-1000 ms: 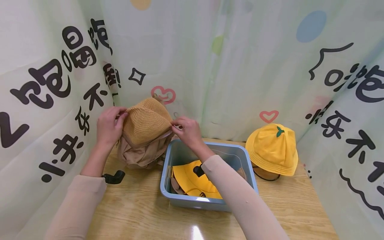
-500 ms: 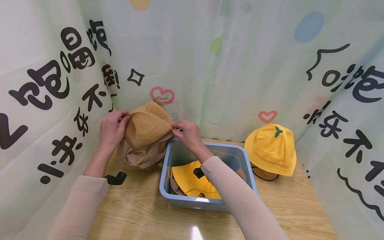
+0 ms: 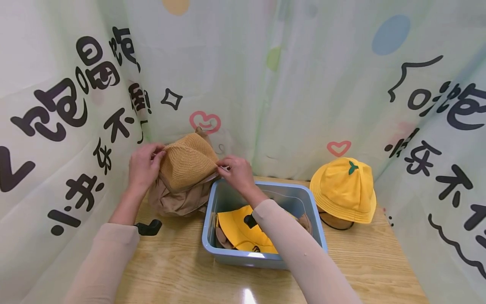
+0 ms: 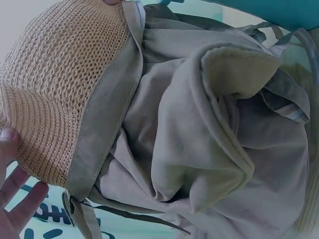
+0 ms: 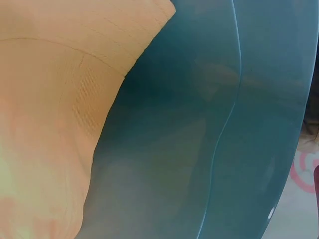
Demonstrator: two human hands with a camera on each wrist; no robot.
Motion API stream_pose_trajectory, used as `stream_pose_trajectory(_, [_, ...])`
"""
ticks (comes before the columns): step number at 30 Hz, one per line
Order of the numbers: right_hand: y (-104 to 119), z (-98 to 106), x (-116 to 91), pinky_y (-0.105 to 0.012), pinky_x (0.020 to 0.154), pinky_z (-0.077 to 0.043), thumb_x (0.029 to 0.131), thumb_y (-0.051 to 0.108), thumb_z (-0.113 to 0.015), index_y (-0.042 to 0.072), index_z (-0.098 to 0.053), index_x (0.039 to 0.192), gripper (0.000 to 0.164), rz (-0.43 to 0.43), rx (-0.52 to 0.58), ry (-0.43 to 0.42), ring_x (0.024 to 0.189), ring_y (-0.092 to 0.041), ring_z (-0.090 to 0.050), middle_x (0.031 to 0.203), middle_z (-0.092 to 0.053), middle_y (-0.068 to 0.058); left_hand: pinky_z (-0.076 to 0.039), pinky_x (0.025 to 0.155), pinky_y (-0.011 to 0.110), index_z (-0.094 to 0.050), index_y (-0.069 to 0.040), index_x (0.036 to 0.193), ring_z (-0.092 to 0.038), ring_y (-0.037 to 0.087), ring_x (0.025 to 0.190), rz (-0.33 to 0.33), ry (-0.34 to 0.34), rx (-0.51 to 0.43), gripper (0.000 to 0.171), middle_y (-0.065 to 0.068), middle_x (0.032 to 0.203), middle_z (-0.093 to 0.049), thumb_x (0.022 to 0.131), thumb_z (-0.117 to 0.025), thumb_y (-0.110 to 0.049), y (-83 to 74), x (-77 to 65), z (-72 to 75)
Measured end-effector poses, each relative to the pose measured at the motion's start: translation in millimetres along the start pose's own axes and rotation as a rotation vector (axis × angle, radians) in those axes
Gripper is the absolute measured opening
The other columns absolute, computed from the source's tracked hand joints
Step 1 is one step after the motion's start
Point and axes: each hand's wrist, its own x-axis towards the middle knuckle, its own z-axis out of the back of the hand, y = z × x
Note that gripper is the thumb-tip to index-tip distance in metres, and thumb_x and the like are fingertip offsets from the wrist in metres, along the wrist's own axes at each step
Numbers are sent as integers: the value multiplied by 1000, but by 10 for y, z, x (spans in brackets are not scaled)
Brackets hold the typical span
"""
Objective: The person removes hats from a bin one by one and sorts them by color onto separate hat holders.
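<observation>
A tan knitted hat (image 3: 190,162) is held between both hands at the left back of the table. My left hand (image 3: 144,164) pinches its left edge, and my right hand (image 3: 237,171) pinches its right edge. Below and behind the hat sits a brown cloth bag (image 3: 176,202) with folds and straps. In the left wrist view, the knitted hat (image 4: 60,84) shows a smooth cloth band at its rim, beside the crumpled bag (image 4: 194,134). Thumb and fingers of the left hand (image 4: 17,196) are at the hat's edge there. The right wrist view does not show the right fingertips.
A blue plastic tub (image 3: 247,259) stands under my right forearm. Inside lie a yellow hat (image 3: 239,226) and something brown. To its right, a yellow bucket hat (image 3: 341,190) with a green sprout rests on a brown item. Printed curtains (image 3: 296,105) enclose the wooden table (image 3: 182,270).
Both hands and the knitted hat have come slightly lower in the head view, the left hand also a little to the right. The grip of both hands looks the same.
</observation>
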Motion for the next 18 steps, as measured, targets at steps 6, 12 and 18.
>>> stream_pose_trajectory(6, [34, -27, -12, -28, 76, -59, 92, 17, -72, 11, -80, 102, 14, -35, 52, 6, 86, -15, -70, 99, -75, -1, -53, 78, 51, -69, 3, 107, -67, 39, 87, 0, 24, -25, 15, 22, 100, -70, 96, -63, -5, -2, -70, -31])
stream_pose_trajectory(12, [122, -63, -4, -41, 99, -52, 100, 24, -62, 12, -61, 137, 39, -55, 201, 54, 118, -25, -61, 132, -64, -8, -38, 99, 59, -59, -5, 133, -52, 42, 120, -66, 112, -54, 44, 20, 130, -60, 95, -62, -27, -63, -171, -77])
stream_pose_trajectory(18, [188, -89, 79, -49, 119, -27, 101, 53, -48, 20, -29, 159, 69, -21, 261, 156, 149, -26, -30, 161, -33, -9, -35, 105, 66, -38, -24, 154, -34, 44, 139, -209, 224, 65, 76, 14, 158, -33, 89, -64, -52, -158, -116, -186])
